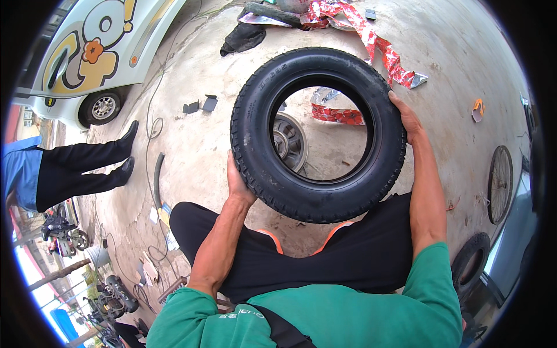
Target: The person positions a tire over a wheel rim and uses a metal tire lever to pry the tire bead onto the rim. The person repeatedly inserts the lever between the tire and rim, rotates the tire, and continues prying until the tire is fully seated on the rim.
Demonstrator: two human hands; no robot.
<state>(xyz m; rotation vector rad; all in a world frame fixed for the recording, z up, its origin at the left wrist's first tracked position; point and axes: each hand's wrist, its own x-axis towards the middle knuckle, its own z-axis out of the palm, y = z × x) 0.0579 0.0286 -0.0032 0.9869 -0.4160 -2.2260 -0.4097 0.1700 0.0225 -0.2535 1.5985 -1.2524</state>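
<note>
A black rubber tyre with a blocky tread is held up in front of my knees, its open ring facing me. My left hand grips its lower left edge, with most of the fingers hidden behind the tread. On the upper right edge, my right hand is closed around the tread, thumb along the sidewall. Through the tyre's hole I see part of a grey metal wheel rim lying on the concrete floor, and a strip of red printed wrapping.
More torn red and silver wrapping and a black cloth lie beyond the tyre. At left stand a person and a white car. A bicycle wheel and another tyre are at right. Cables trail across the floor.
</note>
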